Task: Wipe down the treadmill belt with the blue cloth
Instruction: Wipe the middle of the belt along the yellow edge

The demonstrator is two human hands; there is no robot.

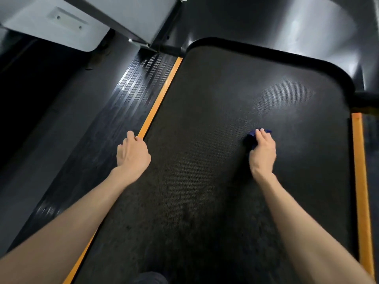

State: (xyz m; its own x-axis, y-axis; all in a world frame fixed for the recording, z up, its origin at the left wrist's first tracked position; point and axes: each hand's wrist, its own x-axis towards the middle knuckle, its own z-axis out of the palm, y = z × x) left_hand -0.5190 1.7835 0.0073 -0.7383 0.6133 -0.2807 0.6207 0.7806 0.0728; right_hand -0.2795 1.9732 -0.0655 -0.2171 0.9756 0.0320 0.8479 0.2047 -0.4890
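The dark textured treadmill belt [205, 119] fills the middle of the view and runs away from me. My right hand [263, 152] lies on the belt right of centre and holds a bunched blue cloth [250, 138], which shows at the fingertips and under the thumb side; most of the cloth is hidden beneath the hand. My left hand [132, 152] rests at the belt's left edge, fingers curled over the orange strip [159, 99] there.
A ribbed black side rail [114, 111] runs along the left of the belt. Another orange strip [362, 181] borders the right side. A grey upright column [114, 19] rises at the top left. The black motor cover [287, 23] curves round the belt's far end.
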